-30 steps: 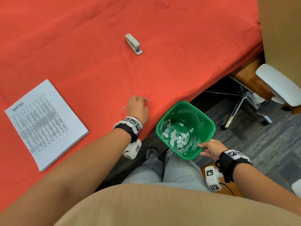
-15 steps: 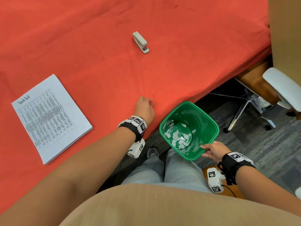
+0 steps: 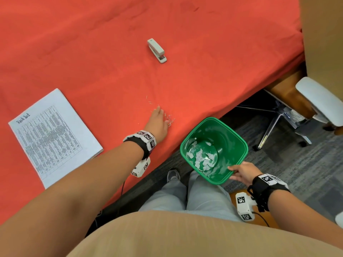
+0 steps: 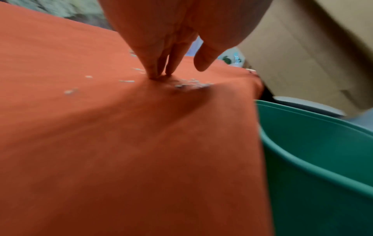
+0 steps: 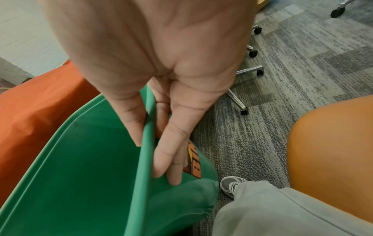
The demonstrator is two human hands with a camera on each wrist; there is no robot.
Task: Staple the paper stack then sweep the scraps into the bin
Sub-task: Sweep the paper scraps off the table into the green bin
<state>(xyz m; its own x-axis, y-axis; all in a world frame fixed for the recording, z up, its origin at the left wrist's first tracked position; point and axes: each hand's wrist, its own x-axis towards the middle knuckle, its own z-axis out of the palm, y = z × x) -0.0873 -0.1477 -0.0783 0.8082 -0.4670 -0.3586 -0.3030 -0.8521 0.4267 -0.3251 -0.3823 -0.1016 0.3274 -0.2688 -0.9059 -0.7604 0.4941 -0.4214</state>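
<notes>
- Left hand (image 3: 157, 121): on the red tablecloth (image 3: 92, 52) near the table's front edge, fingers straight and together, tips pressed to the cloth, holding nothing.
- Scraps (image 3: 170, 120): fine metallic slivers, seemingly loose staples, though the wrist view is too blurred to be sure. One small heap lies just beside the fingertips on the bin side; a few stragglers lie scattered beyond them.
- Bin (image 3: 239, 143): green, held below the table edge, near the heap but a little to one side of it; white paper pieces already lie in its bottom.
- Right hand (image 5: 161, 127): clamped on the bin's near rim, thumb inside, fingers outside.
- Paper stack (image 3: 53, 134): flat on the cloth, well apart to the left; whether it is stapled cannot be read here.
- Stapler (image 3: 156, 50): lying well apart, farther up the table.
- Step in hand, as judged: sweeping the remaining scraps over the edge.
- Handling advice: keep the fingers flat and closed so slivers do not slip between them; gather the stragglers into the heap first; draw in one low stroke, lightly, since the cloth puckers and can trap pieces; bring the rim tight under the edge, directly below the heap.
</notes>
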